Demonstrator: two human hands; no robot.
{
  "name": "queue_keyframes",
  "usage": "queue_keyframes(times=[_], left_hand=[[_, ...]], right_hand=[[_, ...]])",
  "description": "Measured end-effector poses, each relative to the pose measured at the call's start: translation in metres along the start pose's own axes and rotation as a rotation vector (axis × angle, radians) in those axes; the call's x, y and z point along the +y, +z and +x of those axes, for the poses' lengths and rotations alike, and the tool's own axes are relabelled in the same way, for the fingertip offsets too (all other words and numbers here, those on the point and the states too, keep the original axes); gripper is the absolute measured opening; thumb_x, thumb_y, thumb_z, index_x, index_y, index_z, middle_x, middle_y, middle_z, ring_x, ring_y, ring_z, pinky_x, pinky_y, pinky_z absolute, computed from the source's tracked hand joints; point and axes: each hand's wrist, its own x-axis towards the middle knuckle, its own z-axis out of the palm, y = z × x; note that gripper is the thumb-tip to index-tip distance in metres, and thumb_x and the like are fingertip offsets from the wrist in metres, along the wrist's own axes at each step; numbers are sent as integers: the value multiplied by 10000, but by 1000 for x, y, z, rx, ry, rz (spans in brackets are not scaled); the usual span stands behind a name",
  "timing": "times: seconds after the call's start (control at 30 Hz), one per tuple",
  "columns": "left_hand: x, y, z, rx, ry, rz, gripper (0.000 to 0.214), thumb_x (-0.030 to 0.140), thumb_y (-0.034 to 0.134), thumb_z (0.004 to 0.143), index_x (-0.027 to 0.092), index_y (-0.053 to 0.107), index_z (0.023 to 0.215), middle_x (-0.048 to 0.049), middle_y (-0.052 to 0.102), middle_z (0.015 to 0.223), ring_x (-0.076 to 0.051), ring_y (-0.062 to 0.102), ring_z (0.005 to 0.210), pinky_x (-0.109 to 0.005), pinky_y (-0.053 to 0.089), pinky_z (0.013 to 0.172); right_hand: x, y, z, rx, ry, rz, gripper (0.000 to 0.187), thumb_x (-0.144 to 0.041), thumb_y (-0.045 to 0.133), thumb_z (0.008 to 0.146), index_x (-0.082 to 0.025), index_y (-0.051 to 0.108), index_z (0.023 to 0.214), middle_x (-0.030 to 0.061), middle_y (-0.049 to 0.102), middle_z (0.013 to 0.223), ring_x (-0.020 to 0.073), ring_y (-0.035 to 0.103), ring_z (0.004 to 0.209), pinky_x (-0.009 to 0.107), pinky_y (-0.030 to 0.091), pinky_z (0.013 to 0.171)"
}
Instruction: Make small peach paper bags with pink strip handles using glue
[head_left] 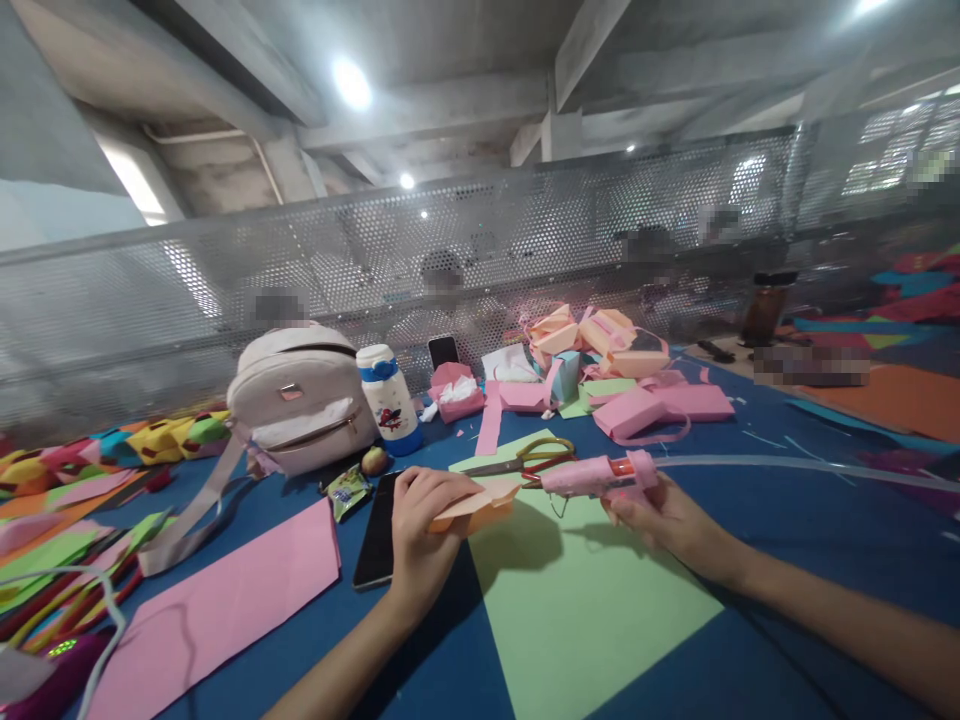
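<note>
My left hand (pixel 427 530) is closed around a folded piece of orange paper (pixel 480 505), held above the table beside a dark phone (pixel 373 545). In my right hand (pixel 671 520) is a pink hot glue gun (pixel 596 475), its nozzle pointing left toward the orange paper. A long clear glue stick (pixel 787 465) runs out of the gun's back end to the right. Below both hands lies a large light green sheet of paper (pixel 592 620). Scissors with yellow and red handles (pixel 547 455) rest on that sheet, partly behind the gun.
Behind stand a pale backpack (pixel 300 400), a white and blue bottle (pixel 390 405) and a pile of folded orange and pink paper pieces (pixel 622 350). Pink sheets (pixel 232 600) lie left. A perforated metal partition (pixel 480 240) closes the far edge, and people are behind it.
</note>
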Motion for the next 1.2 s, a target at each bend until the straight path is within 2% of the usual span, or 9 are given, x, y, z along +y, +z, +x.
queue_keyframes(times=[0.2, 0.5, 0.67, 1.0, 1.2], left_hand=[[1, 0, -1, -21, -17, 17, 125, 191, 573, 921, 238, 677, 872, -3, 729, 852, -191, 630, 775, -395, 349, 876], [4, -2, -1, -17, -19, 11, 148, 168, 559, 911, 240, 679, 863, 0, 720, 843, -187, 624, 765, -390, 355, 843], [4, -2, 0, -21, -24, 13, 154, 173, 549, 913, 237, 680, 864, -5, 724, 845, -189, 631, 769, -392, 358, 838], [2, -1, 0, -15, -25, 20, 152, 179, 555, 917, 238, 683, 862, -6, 732, 846, -197, 646, 776, -395, 363, 846], [2, 0, -1, -16, -37, 32, 167, 201, 551, 926, 240, 689, 841, -9, 740, 840, -197, 646, 771, -397, 369, 847]], right_hand=[[-2, 1, 2, 37, 33, 54, 577, -723, 535, 816, -156, 570, 710, -55, 357, 543, 71, 303, 435, 203, 279, 392], [-6, 3, 3, -21, 0, -1, 557, -699, 519, 842, -166, 538, 681, -48, 355, 562, 86, 319, 473, 208, 312, 405], [-3, 3, 3, -17, -19, -8, 533, -662, 516, 871, -159, 558, 702, -42, 371, 574, 88, 323, 489, 213, 293, 420], [-1, 2, 1, -11, 15, 20, 583, -729, 525, 823, -159, 553, 702, -46, 371, 556, 83, 320, 461, 211, 293, 411], [0, 2, 2, 1, 1, 14, 569, -707, 526, 834, -159, 564, 687, -38, 391, 560, 86, 313, 473, 211, 285, 421]])
